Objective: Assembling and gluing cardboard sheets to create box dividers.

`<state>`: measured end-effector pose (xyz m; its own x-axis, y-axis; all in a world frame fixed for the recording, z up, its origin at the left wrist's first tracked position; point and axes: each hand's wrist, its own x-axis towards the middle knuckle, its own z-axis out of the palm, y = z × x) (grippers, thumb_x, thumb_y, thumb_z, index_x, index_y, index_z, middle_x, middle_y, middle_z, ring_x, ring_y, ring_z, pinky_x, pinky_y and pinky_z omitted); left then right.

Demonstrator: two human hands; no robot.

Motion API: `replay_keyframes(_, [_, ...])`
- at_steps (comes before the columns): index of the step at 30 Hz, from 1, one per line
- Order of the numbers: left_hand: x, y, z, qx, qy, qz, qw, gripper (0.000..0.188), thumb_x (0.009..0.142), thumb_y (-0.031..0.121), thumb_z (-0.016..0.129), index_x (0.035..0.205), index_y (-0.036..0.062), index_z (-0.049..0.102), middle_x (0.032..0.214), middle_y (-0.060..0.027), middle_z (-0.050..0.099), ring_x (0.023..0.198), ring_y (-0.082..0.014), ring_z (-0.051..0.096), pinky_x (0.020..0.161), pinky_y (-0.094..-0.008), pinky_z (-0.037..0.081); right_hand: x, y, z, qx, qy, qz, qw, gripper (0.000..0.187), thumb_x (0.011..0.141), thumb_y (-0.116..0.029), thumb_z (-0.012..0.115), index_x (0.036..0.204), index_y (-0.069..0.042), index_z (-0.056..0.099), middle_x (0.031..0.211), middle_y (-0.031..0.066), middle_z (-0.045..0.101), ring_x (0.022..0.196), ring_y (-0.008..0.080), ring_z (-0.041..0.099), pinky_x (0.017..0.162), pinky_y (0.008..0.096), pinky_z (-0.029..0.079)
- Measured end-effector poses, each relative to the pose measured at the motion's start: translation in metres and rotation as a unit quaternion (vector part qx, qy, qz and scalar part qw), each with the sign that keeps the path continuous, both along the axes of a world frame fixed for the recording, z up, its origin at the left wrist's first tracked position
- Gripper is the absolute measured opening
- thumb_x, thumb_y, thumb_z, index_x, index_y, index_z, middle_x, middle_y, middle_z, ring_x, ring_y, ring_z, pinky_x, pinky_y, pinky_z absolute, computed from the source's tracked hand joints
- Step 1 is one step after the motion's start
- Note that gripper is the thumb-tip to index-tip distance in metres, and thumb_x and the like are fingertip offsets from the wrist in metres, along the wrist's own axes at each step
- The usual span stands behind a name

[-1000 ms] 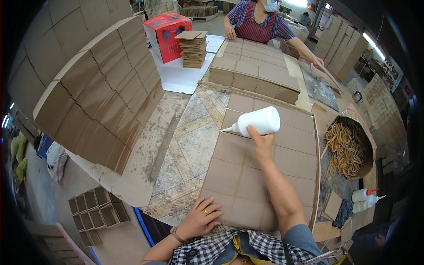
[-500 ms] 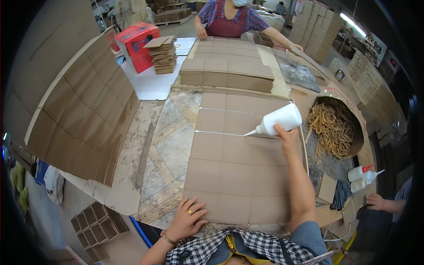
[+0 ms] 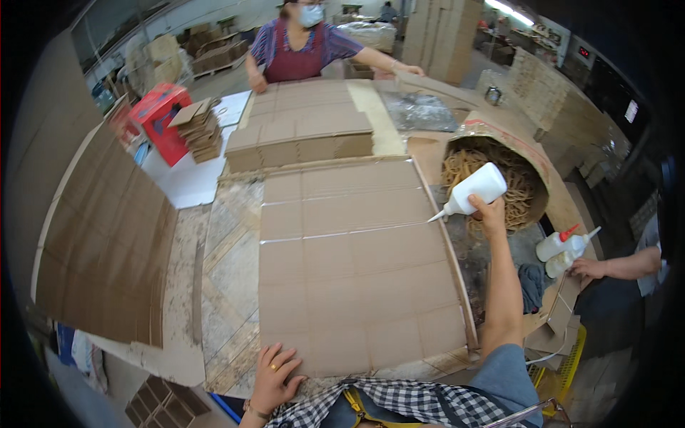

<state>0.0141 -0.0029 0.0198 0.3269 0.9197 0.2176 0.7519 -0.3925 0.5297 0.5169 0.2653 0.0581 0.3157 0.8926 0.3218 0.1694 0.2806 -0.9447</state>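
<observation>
Desk [image 3: 227,274] has stone-and-wood-pattern top; tall brown cardboard stack [image 3: 107,235] at left, bright tube light [image 3: 508,12] at back. Scored brown cardboard sheet [image 3: 357,299] flat on desk, white lines [image 3: 349,232] across. Wide-mouthed tan sack [image 3: 536,168] beyond sheet's right edge holds loose tan bands [image 3: 462,168]. Right hand [image 3: 491,215] grips white plastic squeeze bottle [image 3: 481,185] (contents hidden), nozzle by that edge. Left hand [image 3: 275,374] spread at near-left corner.

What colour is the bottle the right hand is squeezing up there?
The bottle is white, seen best in the head view.
</observation>
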Motion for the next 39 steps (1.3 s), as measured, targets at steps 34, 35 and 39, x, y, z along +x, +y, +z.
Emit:
replay_keyframes(34, [-0.014,-0.005,-0.011,-0.004,-0.031,-0.017,0.999,0.036,0.074,0.022,0.069,0.108,0.0119,0.062,0.122,-0.0071,0.055,0.125,-0.0320,0.042,0.105,-0.0512,0.028,-0.337,-0.086,-0.013,-0.002,0.105,0.211,0.972,0.045,0.075,-0.023,0.077,0.106,0.001,0.056,0.097,0.0075,0.061,0.084,0.0165,0.059,0.070,0.0272,0.049])
replay_keyframes(35, [-0.014,-0.004,-0.012,-0.004,-0.033,-0.017,0.999,0.036,0.074,0.022,0.069,0.108,0.0118,0.062,0.122,-0.0070,0.055,0.125,-0.0321,0.042,0.105,-0.0512,0.028,-0.341,-0.086,-0.014,-0.007,0.098,0.218,0.971,0.044,0.075,-0.022,0.078,0.106,0.001,0.056,0.096,0.0075,0.061,0.084,0.0165,0.060,0.071,0.0273,0.049])
replay_keyframes(39, [-0.015,-0.004,-0.012,0.000,-0.044,-0.016,0.999,0.035,0.074,0.022,0.070,0.107,0.0119,0.062,0.122,-0.0069,0.055,0.125,-0.0325,0.042,0.105,-0.0516,0.028,-0.352,-0.086,-0.015,-0.018,0.113,0.237,0.965,0.042,0.074,-0.018,0.078,0.104,0.002,0.057,0.094,0.0079,0.062,0.083,0.0162,0.060,0.072,0.0279,0.050])
